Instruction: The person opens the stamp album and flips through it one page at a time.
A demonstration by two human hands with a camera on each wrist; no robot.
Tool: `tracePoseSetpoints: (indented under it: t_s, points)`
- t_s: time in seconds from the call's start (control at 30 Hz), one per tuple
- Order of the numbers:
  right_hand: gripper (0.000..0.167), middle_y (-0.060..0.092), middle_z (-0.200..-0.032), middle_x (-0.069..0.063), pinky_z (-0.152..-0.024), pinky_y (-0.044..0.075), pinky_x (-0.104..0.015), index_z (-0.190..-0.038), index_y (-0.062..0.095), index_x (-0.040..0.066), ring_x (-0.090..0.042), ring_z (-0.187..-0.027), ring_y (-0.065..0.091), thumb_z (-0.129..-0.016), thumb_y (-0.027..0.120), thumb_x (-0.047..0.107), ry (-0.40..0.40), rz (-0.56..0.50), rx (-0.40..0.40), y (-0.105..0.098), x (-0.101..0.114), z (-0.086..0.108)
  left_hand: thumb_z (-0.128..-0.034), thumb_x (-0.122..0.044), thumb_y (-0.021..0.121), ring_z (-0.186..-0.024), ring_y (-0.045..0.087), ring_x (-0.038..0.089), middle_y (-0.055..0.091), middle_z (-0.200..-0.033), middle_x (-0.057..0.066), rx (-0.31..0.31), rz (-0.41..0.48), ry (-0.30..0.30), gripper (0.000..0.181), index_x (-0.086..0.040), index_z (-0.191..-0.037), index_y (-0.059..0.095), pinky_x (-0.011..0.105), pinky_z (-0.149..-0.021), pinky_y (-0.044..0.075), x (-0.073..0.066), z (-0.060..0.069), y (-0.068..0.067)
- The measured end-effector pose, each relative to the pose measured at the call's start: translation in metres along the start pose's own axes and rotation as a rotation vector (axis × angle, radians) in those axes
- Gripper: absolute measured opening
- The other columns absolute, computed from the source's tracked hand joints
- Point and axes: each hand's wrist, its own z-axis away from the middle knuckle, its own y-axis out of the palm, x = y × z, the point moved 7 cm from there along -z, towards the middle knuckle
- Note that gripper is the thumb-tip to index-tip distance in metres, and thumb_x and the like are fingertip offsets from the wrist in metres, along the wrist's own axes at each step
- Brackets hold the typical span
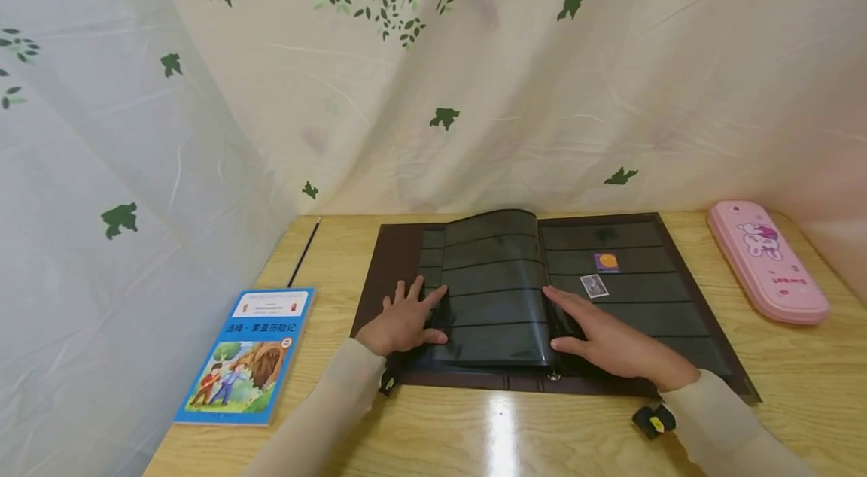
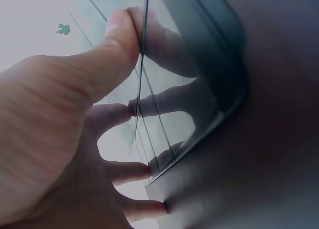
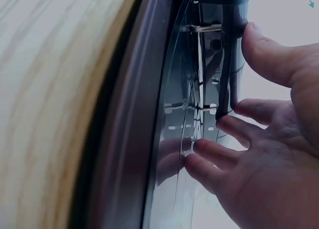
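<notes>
A stamp album with a dark brown cover lies spread on the table. One of its black pocket pages bulges upward near the binding on the left side. My left hand, fingers spread, rests on the left part of the album. Its thumb and fingertips touch the glossy page in the left wrist view. With fingers nearly straight, my right hand touches the raised page by the metal rings. On the right page sit a purple stamp with an orange circle and a grey stamp.
To the left lies a blue-bordered storybook, with a thin black stick behind it. A pink pencil case stands at the far right. Patterned cloth hangs behind and beside the wooden table.
</notes>
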Motion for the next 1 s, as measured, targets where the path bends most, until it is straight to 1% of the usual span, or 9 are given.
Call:
tracePoseSetpoints:
  t_s: [0.1,0.3,0.47,0.53,0.6,0.73,0.83,1.0]
  points:
    - [0.080,0.018,-0.153,-0.017,-0.098,0.030,-0.059,-0.152,0.018,0.009,-0.041,-0.135,0.024,-0.092,0.058,0.044,0.003,-0.007,0.004,0.001,0.002,-0.001,-0.0853,-0.048,0.062,-0.137,0.005,0.048,0.006,-0.155,0.019,0.013,0.002,0.002,0.081,-0.026,-0.152,0.022,0.064,-0.102,0.019,0.002,0.001,0.000]
    - [0.078,0.015,-0.154,-0.015,-0.098,0.030,-0.060,-0.152,0.019,0.012,-0.041,-0.136,0.023,-0.092,0.057,0.045,0.019,-0.013,0.003,0.001,0.006,-0.002,-0.0856,-0.045,0.063,-0.137,0.004,0.047,0.006,-0.155,0.018,0.015,0.013,0.026,0.081,-0.023,-0.152,0.023,0.063,-0.103,0.020,0.003,0.003,-0.002]
    - [0.077,0.015,-0.155,-0.014,-0.098,0.030,-0.060,-0.152,0.020,0.013,-0.040,-0.137,0.021,-0.092,0.056,0.046,0.004,-0.015,-0.002,0.002,0.010,-0.006,-0.0872,-0.040,0.065,-0.138,0.008,0.046,0.008,-0.155,0.020,0.014,0.015,0.048,0.079,-0.018,-0.151,0.026,0.060,-0.104,0.021,0.006,0.005,-0.005]
    - [0.076,0.016,-0.155,-0.013,-0.098,0.029,-0.060,-0.152,0.021,0.011,-0.040,-0.137,0.020,-0.093,0.057,0.043,-0.008,-0.019,-0.008,0.002,0.012,-0.008,-0.0876,-0.038,0.065,-0.138,0.010,0.045,0.008,-0.155,0.020,0.018,0.006,0.058,0.077,-0.015,-0.151,0.027,0.058,-0.105,0.022,0.008,0.006,-0.006]
    - [0.076,0.017,-0.155,-0.013,-0.099,0.028,-0.061,-0.151,0.023,0.010,-0.040,-0.138,0.018,-0.092,0.058,0.043,-0.014,-0.012,-0.002,0.003,0.013,-0.010,-0.0876,-0.037,0.066,-0.139,0.010,0.042,0.008,-0.155,0.019,0.020,-0.003,0.065,0.077,-0.013,-0.150,0.028,0.055,-0.105,0.025,0.012,0.008,-0.006]
    - [0.076,0.018,-0.154,-0.016,-0.099,0.025,-0.063,-0.151,0.023,0.010,-0.041,-0.138,0.016,-0.092,0.056,0.045,-0.014,-0.006,0.009,0.005,0.014,-0.013,-0.0865,-0.035,0.068,-0.140,0.012,0.036,0.007,-0.156,0.017,0.018,0.006,0.069,0.078,-0.011,-0.149,0.030,0.047,-0.102,0.033,0.020,0.009,-0.006]
    - [0.077,0.017,-0.154,-0.017,-0.098,0.026,-0.064,-0.151,0.023,0.010,-0.042,-0.137,0.017,-0.093,0.054,0.049,-0.003,-0.014,0.004,0.003,0.013,-0.013,-0.0856,-0.035,0.070,-0.140,0.017,0.033,0.007,-0.156,0.016,0.012,0.029,0.069,0.078,-0.010,-0.148,0.031,0.043,-0.099,0.038,0.023,0.010,-0.007]
    - [0.072,0.020,-0.153,-0.017,-0.097,0.026,-0.065,-0.149,0.027,0.006,-0.045,-0.136,0.018,-0.095,0.052,0.045,0.019,-0.024,-0.049,-0.007,0.007,-0.008,-0.0842,-0.033,0.072,-0.136,0.029,0.031,0.008,-0.156,0.016,0.012,0.044,0.065,0.076,-0.007,-0.145,0.034,0.041,-0.096,0.041,0.026,0.011,-0.009]
